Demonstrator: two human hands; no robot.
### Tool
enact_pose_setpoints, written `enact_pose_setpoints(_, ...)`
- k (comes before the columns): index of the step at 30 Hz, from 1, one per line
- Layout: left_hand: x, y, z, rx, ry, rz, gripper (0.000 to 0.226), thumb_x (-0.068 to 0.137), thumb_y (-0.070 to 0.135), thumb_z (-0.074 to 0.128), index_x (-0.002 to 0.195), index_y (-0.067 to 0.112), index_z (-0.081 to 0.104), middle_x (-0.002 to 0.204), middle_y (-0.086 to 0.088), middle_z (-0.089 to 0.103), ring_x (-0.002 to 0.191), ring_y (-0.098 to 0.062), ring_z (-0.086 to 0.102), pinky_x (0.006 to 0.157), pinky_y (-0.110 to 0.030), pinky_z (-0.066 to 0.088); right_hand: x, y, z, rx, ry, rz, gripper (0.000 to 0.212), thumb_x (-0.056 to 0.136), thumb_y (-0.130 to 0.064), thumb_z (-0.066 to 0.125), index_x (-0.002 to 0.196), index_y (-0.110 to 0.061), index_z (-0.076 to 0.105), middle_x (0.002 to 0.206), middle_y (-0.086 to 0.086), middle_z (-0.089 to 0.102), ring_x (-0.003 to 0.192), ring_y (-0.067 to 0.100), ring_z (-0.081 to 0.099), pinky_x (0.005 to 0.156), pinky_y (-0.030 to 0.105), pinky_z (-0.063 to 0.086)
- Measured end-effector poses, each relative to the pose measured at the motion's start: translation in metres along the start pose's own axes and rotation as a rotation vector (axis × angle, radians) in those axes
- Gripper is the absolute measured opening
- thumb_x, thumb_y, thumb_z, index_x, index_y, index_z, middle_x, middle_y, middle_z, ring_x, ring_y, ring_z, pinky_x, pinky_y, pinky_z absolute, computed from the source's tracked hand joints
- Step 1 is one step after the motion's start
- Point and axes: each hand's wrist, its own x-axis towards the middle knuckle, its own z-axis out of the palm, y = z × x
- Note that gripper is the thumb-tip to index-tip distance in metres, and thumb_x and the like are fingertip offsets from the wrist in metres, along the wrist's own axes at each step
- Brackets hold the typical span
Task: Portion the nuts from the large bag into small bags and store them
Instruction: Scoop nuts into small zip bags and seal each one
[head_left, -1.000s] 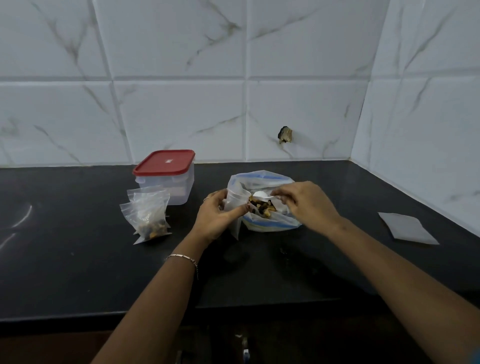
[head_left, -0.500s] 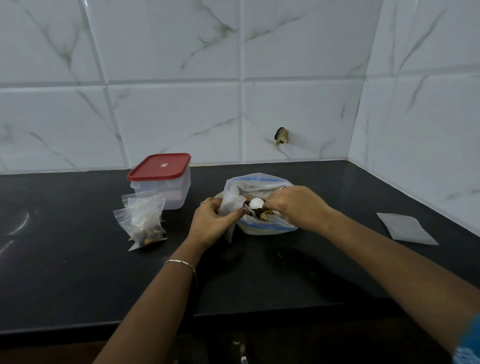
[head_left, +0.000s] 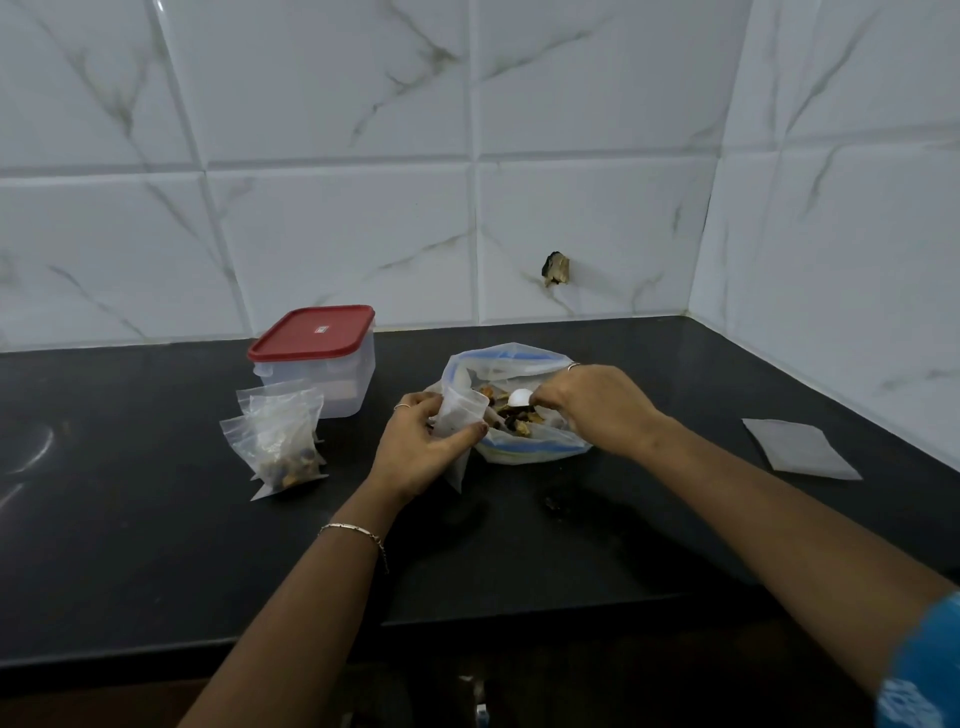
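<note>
Black counter (head_left: 156, 545), left to right: 2 filled small bags (head_left: 283, 441) just before a red-lidded container (head_left: 317, 358); left hand (head_left: 415, 452) gripping an empty small bag (head_left: 457, 415) at the mouth of the large bag (head_left: 524, 452); right hand (head_left: 597, 410) pinching a white spoon (head_left: 518, 398) over the nuts (head_left: 514, 420) inside; flat white sheet (head_left: 800, 449).

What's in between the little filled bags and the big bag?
The left hand, gripping another small bag, lies between the filled small bags and the large bag, in the head view. The right hand holds a white scoop inside.
</note>
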Motion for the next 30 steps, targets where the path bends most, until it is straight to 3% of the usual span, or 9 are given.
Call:
enact_pose_setpoints(5,-0.002,0.003,-0.001,-0.009,-0.021,-0.027,0.048,0.079,0.04,0.074,0.121,0.019,0.062,0.13,0.007,0.043,0.116,-0.01,0.043,0.091,-0.027,0.044,0.0,-0.001,-0.019,0.331,0.015,0.162,0.022,0.096,-0.026,0.056,0.11,-0.031,0.072,0.104,-0.011,0.072,0.093,0.011,0.065,0.077,0.029,0.051)
enact_pose_setpoints(10,-0.005,0.008,0.0,-0.068,-0.007,-0.041,0.045,0.08,0.034,0.074,0.121,0.018,0.061,0.125,0.01,0.041,0.118,-0.009,0.041,0.092,-0.026,0.042,-0.009,-0.004,-0.017,0.247,-0.02,0.166,0.025,0.098,-0.029,0.05,0.116,-0.029,0.069,0.11,-0.008,0.071,0.096,0.012,0.064,0.08,0.031,0.053)
enact_pose_setpoints(15,-0.008,0.014,0.001,-0.111,-0.013,-0.037,0.031,0.082,0.03,0.073,0.109,0.024,0.061,0.118,0.012,0.043,0.108,-0.004,0.044,0.071,-0.01,0.037,-0.014,-0.024,-0.013,0.352,0.125,0.216,0.023,0.096,-0.026,0.055,0.112,-0.029,0.071,0.106,-0.01,0.072,0.093,0.01,0.066,0.08,0.028,0.054)
enact_pose_setpoints(20,-0.008,0.014,0.001,-0.131,0.012,-0.056,0.037,0.08,0.032,0.074,0.113,0.021,0.061,0.12,0.009,0.046,0.107,-0.007,0.047,0.075,-0.013,0.04,-0.022,-0.023,-0.011,0.093,0.061,0.218,0.02,0.095,-0.023,0.058,0.113,-0.025,0.067,0.093,-0.004,0.071,0.081,0.01,0.065,0.066,0.021,0.049)
enact_pose_setpoints(24,-0.008,0.014,0.001,-0.153,0.022,-0.071,0.038,0.081,0.03,0.074,0.114,0.022,0.058,0.125,0.002,0.048,0.108,-0.011,0.05,0.079,-0.02,0.044,-0.023,-0.02,-0.012,0.018,0.024,0.192,0.02,0.094,-0.024,0.059,0.113,-0.019,0.065,0.095,0.001,0.07,0.083,0.013,0.066,0.067,0.023,0.049)
enact_pose_setpoints(30,-0.009,0.015,0.001,-0.16,0.017,-0.069,0.035,0.08,0.031,0.075,0.109,0.026,0.056,0.126,0.0,0.05,0.109,-0.012,0.052,0.082,-0.023,0.046,-0.015,-0.026,-0.011,0.379,0.158,0.39,0.022,0.096,-0.022,0.055,0.11,-0.023,0.072,0.093,-0.006,0.074,0.073,0.006,0.064,0.072,0.024,0.054)
